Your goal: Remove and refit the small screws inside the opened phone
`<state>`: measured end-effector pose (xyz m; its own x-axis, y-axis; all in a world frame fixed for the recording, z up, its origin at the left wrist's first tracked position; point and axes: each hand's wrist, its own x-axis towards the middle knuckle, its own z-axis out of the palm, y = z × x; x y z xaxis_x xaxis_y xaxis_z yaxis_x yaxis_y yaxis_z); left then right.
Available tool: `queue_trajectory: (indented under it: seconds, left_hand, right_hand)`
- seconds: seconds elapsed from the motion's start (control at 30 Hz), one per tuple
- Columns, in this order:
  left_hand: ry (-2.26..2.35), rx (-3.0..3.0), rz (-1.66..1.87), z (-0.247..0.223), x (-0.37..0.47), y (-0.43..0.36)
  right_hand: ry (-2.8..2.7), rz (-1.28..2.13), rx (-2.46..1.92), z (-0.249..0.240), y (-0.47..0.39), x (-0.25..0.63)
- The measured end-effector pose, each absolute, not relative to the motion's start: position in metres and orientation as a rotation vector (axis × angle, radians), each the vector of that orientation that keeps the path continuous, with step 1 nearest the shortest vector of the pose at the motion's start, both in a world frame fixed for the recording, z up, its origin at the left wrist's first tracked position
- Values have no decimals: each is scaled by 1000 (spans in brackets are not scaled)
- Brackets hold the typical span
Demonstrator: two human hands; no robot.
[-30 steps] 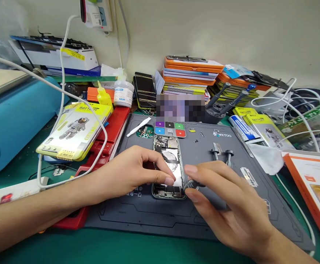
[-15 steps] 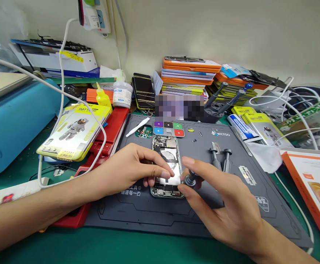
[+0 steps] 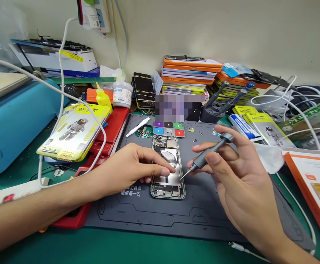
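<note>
An opened phone (image 3: 173, 192) lies on the dark grey mat (image 3: 160, 216), its inner parts showing. My left hand (image 3: 146, 165) reaches over the phone from the left, with thumb and index fingertips pressed together above its silvery inner area; what they hold, if anything, is too small to make out. In my right hand (image 3: 234, 172) is a grey screwdriver (image 3: 204, 158), gripped between thumb and fingers and slanting down to the left. The screwdriver's tip is at the phone's right edge, near the left fingertips.
Behind the phone sits a coloured tray (image 3: 168, 128), beside a white pry tool (image 3: 138, 127). Battery packs (image 3: 76, 128) and a red case (image 3: 116, 126) stand left; a screwdriver holder (image 3: 212, 112) is at the back. An orange-edged box (image 3: 311, 183) lies right, with a white cable nearby.
My right hand has moved up and right and turned, so the screwdriver now slants with its shaft visible. My left hand has barely moved. A cable end now shows at the mat's front edge.
</note>
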<state>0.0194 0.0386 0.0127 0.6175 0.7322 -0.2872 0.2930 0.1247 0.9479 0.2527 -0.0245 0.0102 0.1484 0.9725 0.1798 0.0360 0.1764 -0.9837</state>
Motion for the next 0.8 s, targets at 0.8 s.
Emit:
queue_trajectory:
  seconds: [0.8]
  left_hand:
    - [912,1599,364,16,21,40]
  right_hand:
    - [-1215,1045,-1152,7,-25,249]
